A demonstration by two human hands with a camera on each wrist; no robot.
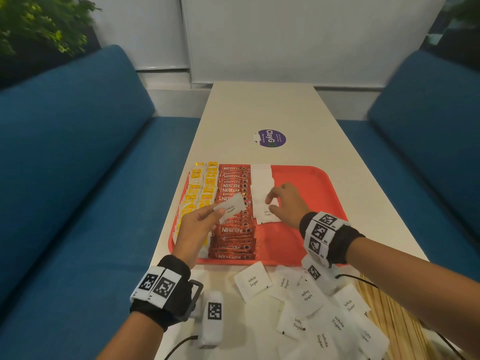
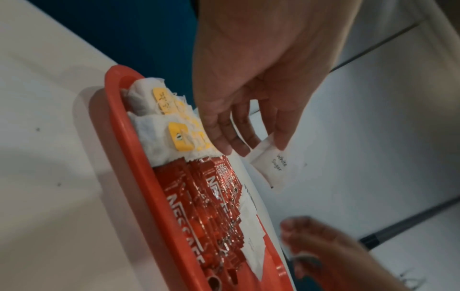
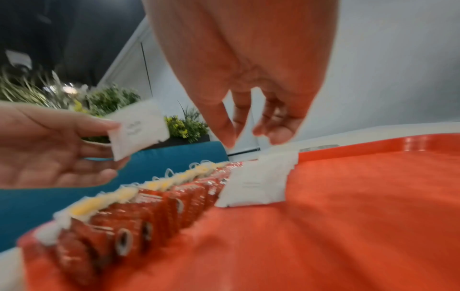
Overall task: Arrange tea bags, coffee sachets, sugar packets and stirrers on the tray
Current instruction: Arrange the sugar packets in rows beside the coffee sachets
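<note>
A red tray [image 1: 306, 193] lies on the white table. It holds two columns of yellow-tagged tea bags [image 1: 200, 193], a column of red coffee sachets [image 1: 235, 237] and a row of white sugar packets [image 1: 262, 183]. My left hand [image 1: 219, 211] pinches one white sugar packet [image 1: 231, 209] in the air above the coffee sachets; the left wrist view shows that packet [image 2: 273, 169] between thumb and fingers. My right hand [image 1: 271, 203] hovers over the sugar row with its fingers [image 3: 278, 137] spread and pointing down, holding nothing. Several loose sugar packets [image 1: 306, 307] and wooden stirrers [image 1: 394, 315] lie near the table's front edge.
Blue sofas [image 1: 78, 178] flank the narrow table on both sides. A round purple sticker [image 1: 270, 138] sits on the table beyond the tray. The tray's right half [image 1: 319, 209] is bare red. A white marker block [image 1: 211, 320] and black cables lie by my left wrist.
</note>
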